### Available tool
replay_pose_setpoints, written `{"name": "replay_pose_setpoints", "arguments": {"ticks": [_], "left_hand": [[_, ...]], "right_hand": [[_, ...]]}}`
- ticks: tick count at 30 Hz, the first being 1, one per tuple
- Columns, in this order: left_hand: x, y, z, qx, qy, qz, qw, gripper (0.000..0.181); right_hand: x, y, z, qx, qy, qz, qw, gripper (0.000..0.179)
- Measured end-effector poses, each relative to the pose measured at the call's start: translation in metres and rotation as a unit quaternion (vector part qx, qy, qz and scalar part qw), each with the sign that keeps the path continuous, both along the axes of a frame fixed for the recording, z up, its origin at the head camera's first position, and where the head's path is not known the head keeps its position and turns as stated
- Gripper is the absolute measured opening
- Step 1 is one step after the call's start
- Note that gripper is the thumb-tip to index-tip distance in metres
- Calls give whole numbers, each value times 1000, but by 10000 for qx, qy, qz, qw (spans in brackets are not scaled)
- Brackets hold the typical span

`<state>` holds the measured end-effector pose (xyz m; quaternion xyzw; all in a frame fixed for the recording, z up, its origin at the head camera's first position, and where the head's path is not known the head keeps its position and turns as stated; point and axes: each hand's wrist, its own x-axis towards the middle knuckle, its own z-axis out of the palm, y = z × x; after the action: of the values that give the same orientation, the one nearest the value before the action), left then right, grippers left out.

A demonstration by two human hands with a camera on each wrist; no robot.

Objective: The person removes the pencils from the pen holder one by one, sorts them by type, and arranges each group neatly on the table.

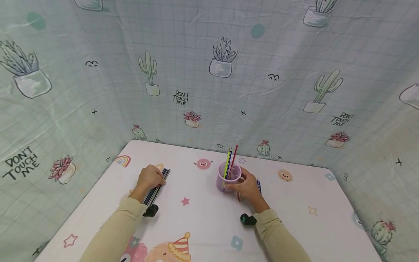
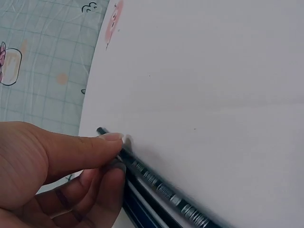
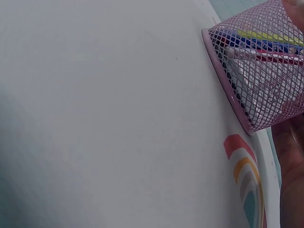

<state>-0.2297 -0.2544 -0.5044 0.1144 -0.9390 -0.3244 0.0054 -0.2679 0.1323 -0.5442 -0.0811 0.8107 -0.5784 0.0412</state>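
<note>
At the table's left, my left hand (image 1: 151, 180) holds dark pencils (image 1: 156, 192) lying side by side. In the left wrist view the thumb and fingers pinch the end of one dark pencil (image 2: 159, 185) with silvery lettering; others lie under it, partly hidden. My right hand (image 1: 247, 187) grips the side of a pink mesh pencil cup (image 1: 220, 182), thumb in front and fingers behind. Inside the upright cup lean a yellow pencil (image 1: 226, 163), a blue patterned pencil (image 1: 230, 160) and a red pencil (image 1: 234, 156). The right wrist view shows them through the mesh (image 3: 266, 90).
Blue patterned pencils (image 1: 259, 185) lie just right of the right hand, partly hidden by it. The white table (image 1: 203, 218) carries printed cartoon figures. A cactus-print curtain (image 1: 183, 65) stands behind and at both sides. Dark wrist devices (image 1: 248, 219) sit at the cuffs.
</note>
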Motion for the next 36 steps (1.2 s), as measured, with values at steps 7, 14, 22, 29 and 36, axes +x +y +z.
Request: {"name": "replay_pose_setpoints", "arguments": {"ticks": [7,14,22,29,36], "left_hand": [[0,-1,-1,-376,145,132,9991,10],[1,-1,1,230,315,178,9991,17],[0,5,-3,583,584,-210,9964,26],[0,17,-4,1021,602,-425,9920,39],[1,29,-3,1668,515,-484,9835,47]], "right_hand": [[0,1,-1,-34,-88,-4,10000,98],[1,1,-1,-117,-8,60,9999,96],[3,3,0,-86,72,94,9999,93],[2,3,-3,-186,59,96,9998,93],[2,3,-3,-138,29,73,9999,95]]}}
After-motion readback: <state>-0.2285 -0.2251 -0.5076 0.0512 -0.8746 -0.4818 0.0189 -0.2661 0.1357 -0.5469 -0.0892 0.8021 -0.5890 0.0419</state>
